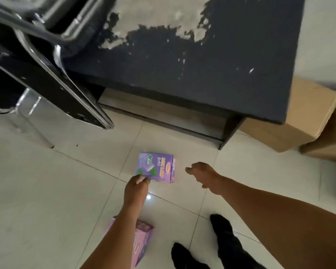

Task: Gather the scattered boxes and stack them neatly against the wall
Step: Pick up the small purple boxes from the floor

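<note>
A purple desk-lamp box (157, 166) lies on the pale tiled floor in front of a dark table. My left hand (137, 186) pinches its near left corner. Just right of the box, my right hand (201, 173) hovers with loosely curled fingers, holding nothing and not touching the box. A pink box (142, 241) stands on the floor below my left forearm, which partly hides it.
A dark table (202, 61) with peeling surface fills the top middle. A black chair with chrome legs (47, 78) stands at the left. Two brown cardboard cartons (303, 117) sit at the right by the wall. My black-clad feet (221, 241) show at the bottom.
</note>
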